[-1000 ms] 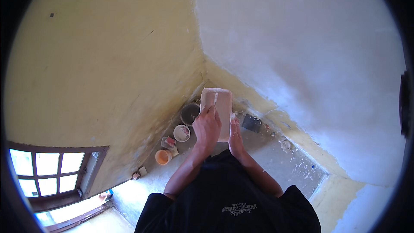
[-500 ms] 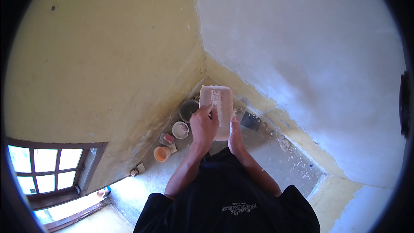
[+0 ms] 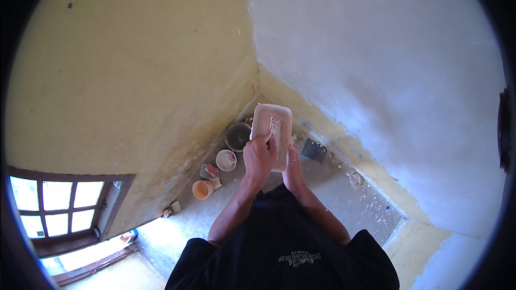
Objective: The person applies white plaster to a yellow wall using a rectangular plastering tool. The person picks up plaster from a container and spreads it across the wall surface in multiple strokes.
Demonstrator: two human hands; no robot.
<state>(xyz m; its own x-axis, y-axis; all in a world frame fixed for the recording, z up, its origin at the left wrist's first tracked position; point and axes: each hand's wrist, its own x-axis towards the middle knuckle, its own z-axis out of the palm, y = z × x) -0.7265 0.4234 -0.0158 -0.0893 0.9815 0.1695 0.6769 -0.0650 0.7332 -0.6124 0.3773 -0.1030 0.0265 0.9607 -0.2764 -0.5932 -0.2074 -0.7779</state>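
Observation:
A shallow, pale pink rectangular tray with a raised rim is held up in front of my chest. White paste is smeared in a strip down its inside. My right hand grips the tray from its right edge, the fingers partly hidden behind it. Over the tray's left side, my left hand is closed, its fingertips against the paste. Whatever it pinches is too small or too hidden to make out.
Along the left wall's foot stand a dark bucket, a white paste-smeared bucket, a small clear tub and an orange bucket. A dark flat piece lies by the right wall, near paste spatters. A barred window is at lower left.
The tray has tilted slightly and shifted a little up and right. My left hand has moved slightly down and right across it, and the paste strip has changed shape.

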